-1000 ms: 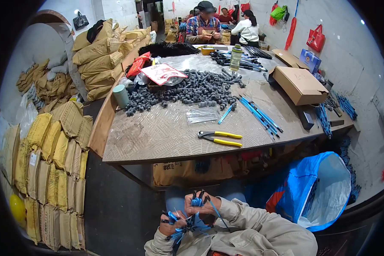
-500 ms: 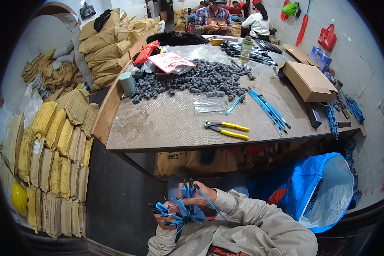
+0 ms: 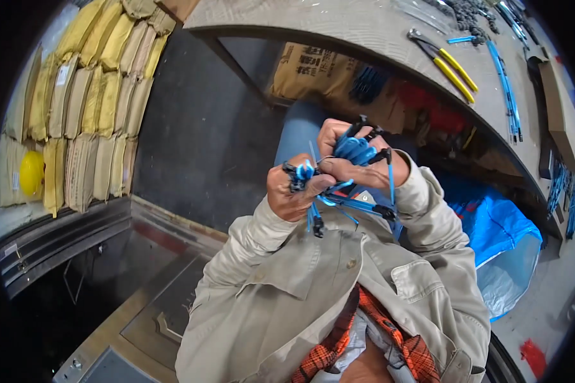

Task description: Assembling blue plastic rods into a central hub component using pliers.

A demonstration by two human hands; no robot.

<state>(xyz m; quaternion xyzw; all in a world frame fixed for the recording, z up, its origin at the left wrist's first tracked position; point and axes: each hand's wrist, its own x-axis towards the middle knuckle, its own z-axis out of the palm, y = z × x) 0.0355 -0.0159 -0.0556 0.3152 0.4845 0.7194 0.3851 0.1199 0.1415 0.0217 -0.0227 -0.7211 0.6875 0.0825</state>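
Facing the worktop (image 3: 268,14) and, just short of its near edge, gripping in right hand (image 3: 367,172) and left hand (image 3: 287,195) alike the blue rods (image 3: 354,150), well apart from the pincers (image 3: 452,78) lying near that edge. Likely working best by bracing the rods firmly, keeping them gathered, and guiding the thin strand (image 3: 312,150) gently between both hands, avoiding snags.

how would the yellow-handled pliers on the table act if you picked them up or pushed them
The pliers are probably stiff and fairly heavy for their size, given the metal-looking head. Lying flat with spread handles, they'd likely slide or swivel rather than roll.
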